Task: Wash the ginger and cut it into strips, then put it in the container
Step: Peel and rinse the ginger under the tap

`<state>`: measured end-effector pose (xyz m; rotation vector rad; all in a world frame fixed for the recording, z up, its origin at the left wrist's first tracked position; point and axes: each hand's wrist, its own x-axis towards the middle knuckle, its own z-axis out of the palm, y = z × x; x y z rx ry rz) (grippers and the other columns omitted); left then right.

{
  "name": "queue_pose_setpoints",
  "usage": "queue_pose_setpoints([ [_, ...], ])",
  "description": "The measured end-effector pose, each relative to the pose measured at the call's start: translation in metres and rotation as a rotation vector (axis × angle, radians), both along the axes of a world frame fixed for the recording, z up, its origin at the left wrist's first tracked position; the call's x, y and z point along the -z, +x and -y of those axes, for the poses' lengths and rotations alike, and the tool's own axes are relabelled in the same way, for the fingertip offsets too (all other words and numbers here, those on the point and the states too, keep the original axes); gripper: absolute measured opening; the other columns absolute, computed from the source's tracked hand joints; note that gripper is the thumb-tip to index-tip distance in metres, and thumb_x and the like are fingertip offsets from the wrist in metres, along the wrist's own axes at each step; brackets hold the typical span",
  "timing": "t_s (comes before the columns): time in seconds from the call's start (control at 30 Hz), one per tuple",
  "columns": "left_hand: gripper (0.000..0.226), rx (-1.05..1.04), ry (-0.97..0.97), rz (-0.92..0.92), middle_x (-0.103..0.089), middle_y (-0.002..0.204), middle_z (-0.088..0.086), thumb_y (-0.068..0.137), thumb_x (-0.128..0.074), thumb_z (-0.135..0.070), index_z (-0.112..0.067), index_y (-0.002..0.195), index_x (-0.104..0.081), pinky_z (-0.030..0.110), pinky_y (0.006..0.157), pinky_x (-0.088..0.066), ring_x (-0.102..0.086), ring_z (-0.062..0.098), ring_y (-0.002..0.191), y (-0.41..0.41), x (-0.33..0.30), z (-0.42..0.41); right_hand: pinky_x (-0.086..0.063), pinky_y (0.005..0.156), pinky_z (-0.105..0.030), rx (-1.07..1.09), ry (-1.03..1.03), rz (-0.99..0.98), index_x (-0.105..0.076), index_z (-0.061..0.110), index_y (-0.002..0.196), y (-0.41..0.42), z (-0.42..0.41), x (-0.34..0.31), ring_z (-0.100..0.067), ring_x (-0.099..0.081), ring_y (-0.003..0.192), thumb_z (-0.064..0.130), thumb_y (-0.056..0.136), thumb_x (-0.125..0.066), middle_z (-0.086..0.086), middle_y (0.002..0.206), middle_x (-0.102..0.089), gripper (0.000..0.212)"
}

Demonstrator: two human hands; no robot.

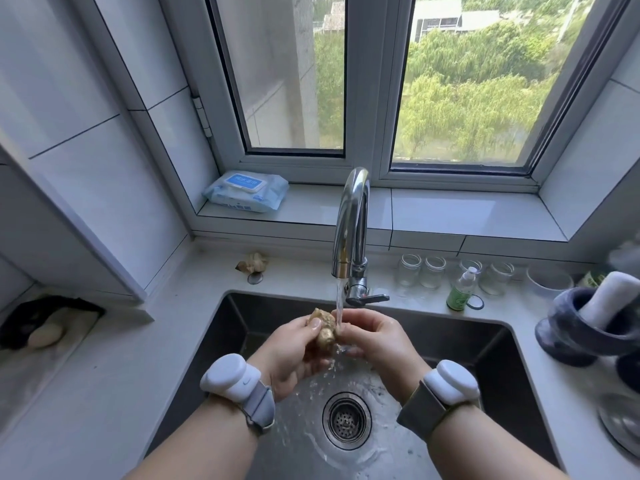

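A knobbly tan piece of ginger (324,328) is held over the dark sink (450,336), right under the running stream from the chrome tap (350,223). My left hand (294,348) grips the ginger from the left, thumb on top. My right hand (375,337) curls round its right end, and the water falls between the two hands. Most of the ginger is hidden by my fingers. Water splashes around the drain (346,420) below.
A second ginger lump (253,263) lies on the counter behind the sink. A wipes pack (246,190) sits on the windowsill. Glass jars (420,270) and a small green bottle (461,289) line the back right. A stone mortar with pestle (585,327) stands at right.
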<state>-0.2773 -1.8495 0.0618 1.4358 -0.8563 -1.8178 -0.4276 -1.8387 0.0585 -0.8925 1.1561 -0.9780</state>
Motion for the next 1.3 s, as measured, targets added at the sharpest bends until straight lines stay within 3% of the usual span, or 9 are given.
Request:
queue_pose_setpoints([
  [0.27,0.027,-0.025,0.044,-0.06,-0.062,0.094,0.013,0.103,-0.037,-0.015,-0.012,0.121,-0.057,0.022,0.049,-0.049,-0.059,0.017,0.069,-0.001,0.0,0.002,-0.059,0.074,-0.038,0.051,0.013,-0.104,-0.075,0.009,0.087,0.002,0.001,0.001,-0.02,-0.07,0.076,0.011,0.081,-0.079,-0.006,0.081,-0.075,0.007],
  [0.43,0.024,0.025,0.02,0.014,-0.064,0.096,0.012,0.103,-0.04,-0.02,-0.013,0.115,-0.059,0.021,0.052,-0.049,-0.06,0.016,0.073,-0.004,0.001,0.0,-0.055,0.061,-0.027,0.044,0.018,-0.192,-0.073,0.009,0.078,0.001,0.002,0.0,-0.014,-0.067,0.065,0.01,0.079,-0.079,-0.005,0.07,-0.071,0.006],
  [0.57,0.032,-0.032,0.187,-0.189,-0.066,0.084,0.014,0.102,-0.041,-0.023,-0.001,0.111,-0.062,0.02,0.048,-0.049,-0.059,0.013,0.06,-0.003,0.001,0.001,-0.055,0.058,-0.024,0.049,0.026,-0.183,-0.075,0.005,0.082,-0.003,0.002,-0.003,-0.014,-0.068,0.063,-0.005,0.085,-0.063,-0.01,0.072,-0.072,0.015],
  [0.7,0.03,-0.101,0.298,-0.346,-0.061,0.069,0.01,0.1,-0.041,-0.019,-0.001,0.095,-0.064,0.018,0.043,-0.045,-0.053,0.012,0.054,-0.007,-0.002,0.001,-0.053,0.058,-0.02,0.019,0.005,-0.089,-0.075,0.01,0.088,-0.006,0.0,-0.008,-0.01,-0.069,0.067,0.003,0.086,-0.071,-0.003,0.075,-0.073,0.008],
  [0.83,0.027,-0.221,0.329,-0.392,-0.057,0.074,0.011,0.102,-0.036,-0.017,-0.002,0.107,-0.057,0.017,0.041,-0.044,-0.052,0.014,0.056,-0.01,0.001,0.007,-0.06,0.063,-0.032,0.032,-0.032,-0.171,-0.072,0.009,0.087,-0.005,0.002,-0.008,-0.014,-0.066,0.07,0.004,0.081,-0.077,-0.003,0.074,-0.069,0.009],
  [0.9,0.028,-0.275,0.342,-0.396,-0.057,0.076,0.012,0.103,-0.032,-0.018,-0.002,0.112,-0.053,0.017,0.04,-0.043,-0.054,0.015,0.055,-0.012,0.003,0.009,-0.061,0.066,-0.036,0.007,-0.065,-0.251,-0.073,0.014,0.081,-0.004,0.002,-0.006,-0.014,-0.066,0.068,0.007,0.08,-0.079,-0.001,0.07,-0.07,0.009],
  [1.0,0.029,-0.3,0.323,-0.335,-0.057,0.077,0.011,0.104,-0.032,-0.018,-0.003,0.104,-0.056,0.016,0.041,-0.042,-0.052,0.015,0.061,-0.016,0.003,0.008,-0.056,0.06,-0.027,0.0,-0.086,-0.34,-0.074,0.018,0.077,-0.005,0.002,-0.003,-0.01,-0.068,0.065,0.017,0.077,-0.083,-0.001,0.071,-0.073,0.009],
  [1.1,0.033,-0.291,0.274,-0.24,-0.057,0.074,0.009,0.103,-0.034,-0.018,-0.002,0.088,-0.058,0.016,0.04,-0.042,-0.052,0.015,0.061,-0.02,0.003,0.007,-0.055,0.057,-0.025,0.016,-0.057,-0.322,-0.072,0.013,0.078,-0.004,0.003,-0.002,-0.013,-0.068,0.064,0.01,0.078,-0.08,-0.007,0.07,-0.073,0.009],
  [1.3,0.032,-0.277,0.297,-0.25,-0.057,0.066,0.008,0.103,-0.034,-0.019,-0.002,0.092,-0.059,0.016,0.039,-0.041,-0.048,0.01,0.053,-0.023,-0.003,0.008,-0.053,0.057,-0.024,0.02,-0.034,-0.295,-0.072,0.01,0.079,-0.006,0.008,-0.007,-0.017,-0.068,0.064,0.002,0.08,-0.071,-0.011,0.073,-0.074,0.008],
])
